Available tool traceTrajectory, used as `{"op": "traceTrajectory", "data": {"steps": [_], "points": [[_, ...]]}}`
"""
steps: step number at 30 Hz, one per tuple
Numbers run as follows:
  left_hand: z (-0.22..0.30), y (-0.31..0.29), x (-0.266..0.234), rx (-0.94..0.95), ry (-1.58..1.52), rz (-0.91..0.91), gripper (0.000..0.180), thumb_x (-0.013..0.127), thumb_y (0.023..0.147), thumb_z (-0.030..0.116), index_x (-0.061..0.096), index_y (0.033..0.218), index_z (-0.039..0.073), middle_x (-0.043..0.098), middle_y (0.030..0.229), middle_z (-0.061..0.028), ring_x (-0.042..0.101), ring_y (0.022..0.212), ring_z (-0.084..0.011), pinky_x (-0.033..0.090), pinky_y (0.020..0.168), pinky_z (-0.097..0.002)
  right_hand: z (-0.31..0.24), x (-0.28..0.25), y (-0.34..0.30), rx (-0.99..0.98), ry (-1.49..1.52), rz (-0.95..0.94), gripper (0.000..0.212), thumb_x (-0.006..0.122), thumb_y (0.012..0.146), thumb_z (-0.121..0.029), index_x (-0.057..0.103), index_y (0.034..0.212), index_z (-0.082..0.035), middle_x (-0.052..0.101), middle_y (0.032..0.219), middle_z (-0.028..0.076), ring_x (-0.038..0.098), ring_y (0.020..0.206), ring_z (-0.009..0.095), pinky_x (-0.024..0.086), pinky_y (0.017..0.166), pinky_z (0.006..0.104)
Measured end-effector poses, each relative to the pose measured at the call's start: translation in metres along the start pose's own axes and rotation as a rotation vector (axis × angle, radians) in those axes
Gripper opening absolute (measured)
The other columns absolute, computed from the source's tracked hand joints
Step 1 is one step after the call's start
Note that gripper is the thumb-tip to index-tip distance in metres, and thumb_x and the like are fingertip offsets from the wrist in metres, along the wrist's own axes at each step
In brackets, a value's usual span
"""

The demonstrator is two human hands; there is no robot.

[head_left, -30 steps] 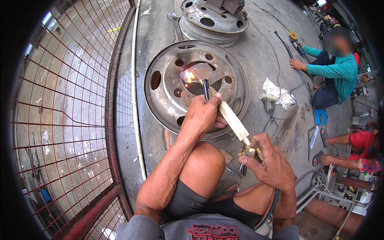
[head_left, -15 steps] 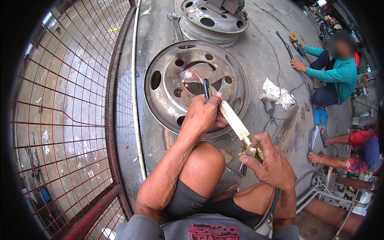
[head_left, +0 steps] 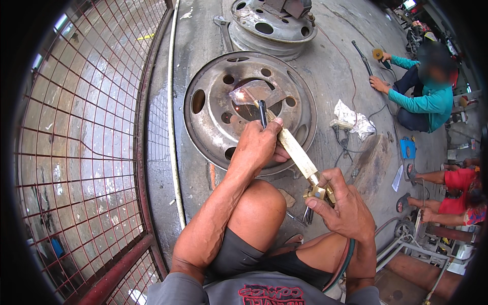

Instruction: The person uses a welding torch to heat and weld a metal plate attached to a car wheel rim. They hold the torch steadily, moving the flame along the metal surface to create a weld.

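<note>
A brass-coloured cutting torch slants over a rusty steel wheel rim lying on the floor. My left hand is closed round the torch's front part, with a short black cylinder upright beside the thumb. My right hand grips the rear end, its fingers at the brass valves. Hoses run down past my right wrist. Ahead of the torch, a bright orange glow with sparks shows on or through a thin see-through plate; what holds that plate is unclear.
A red wire-mesh fence and a pale pipe run along the left. Another wheel rim and a wrench lie beyond. At right, a person in teal handles a grinder; other people sit nearer.
The glow is brighter and sparks have shifted; both my hands stay put. The person in teal leans forward with the grinder. The people at lower right have moved their arms and legs.
</note>
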State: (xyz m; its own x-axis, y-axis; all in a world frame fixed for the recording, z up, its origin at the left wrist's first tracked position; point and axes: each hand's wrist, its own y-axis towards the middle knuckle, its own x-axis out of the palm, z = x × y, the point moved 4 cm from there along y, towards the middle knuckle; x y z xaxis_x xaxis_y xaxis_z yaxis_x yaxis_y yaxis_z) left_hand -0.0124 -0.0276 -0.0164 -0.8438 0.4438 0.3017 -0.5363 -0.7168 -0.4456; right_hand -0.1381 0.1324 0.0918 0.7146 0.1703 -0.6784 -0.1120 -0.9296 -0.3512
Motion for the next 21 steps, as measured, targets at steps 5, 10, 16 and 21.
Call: {"op": "traceTrajectory", "data": {"steps": [5,10,16,21], "points": [[0.0016,-0.0012,0.0002,-0.007,0.007,0.001,0.046,0.053,0.107,0.030,0.065,0.102,-0.014,0.073,0.084,-0.0218,0.075,0.066,-0.0261,0.066,0.059,-0.0353,0.0000,-0.0003,-0.0006,-0.003,0.009,-0.001,0.041,0.075,0.096,-0.027,0.044,0.115,-0.008,0.067,0.080,0.015,0.070,0.070,0.032,0.052,0.065,0.0427],[-0.0002,-0.0001,0.0003,-0.003,0.007,-0.006,0.047,0.052,0.107,0.031,0.066,0.101,-0.014,0.073,0.085,-0.0224,0.075,0.067,-0.0261,0.066,0.060,-0.0355,0.0006,-0.0003,-0.0009,-0.018,0.014,0.004,0.041,0.074,0.096,-0.027,0.044,0.116,-0.008,0.068,0.082,0.016,0.071,0.072,0.034,0.052,0.066,0.0432],[0.0017,-0.0015,0.0004,0.005,0.022,-0.006,0.048,0.051,0.107,0.031,0.067,0.099,-0.014,0.073,0.084,-0.0225,0.075,0.067,-0.0261,0.066,0.060,-0.0355,-0.0016,-0.0010,-0.0005,-0.037,0.008,-0.006,0.041,0.072,0.097,-0.025,0.044,0.122,-0.006,0.068,0.079,0.022,0.072,0.075,0.044,0.052,0.066,0.0480],[0.0005,-0.0009,0.0008,-0.006,0.011,-0.003,0.049,0.052,0.107,0.031,0.067,0.099,-0.015,0.073,0.083,-0.0228,0.075,0.066,-0.0266,0.066,0.060,-0.0352,0.0002,-0.0005,-0.0006,0.002,0.012,-0.012,0.041,0.074,0.096,-0.029,0.045,0.116,-0.007,0.068,0.083,0.016,0.071,0.073,0.035,0.052,0.067,0.0435]]}}
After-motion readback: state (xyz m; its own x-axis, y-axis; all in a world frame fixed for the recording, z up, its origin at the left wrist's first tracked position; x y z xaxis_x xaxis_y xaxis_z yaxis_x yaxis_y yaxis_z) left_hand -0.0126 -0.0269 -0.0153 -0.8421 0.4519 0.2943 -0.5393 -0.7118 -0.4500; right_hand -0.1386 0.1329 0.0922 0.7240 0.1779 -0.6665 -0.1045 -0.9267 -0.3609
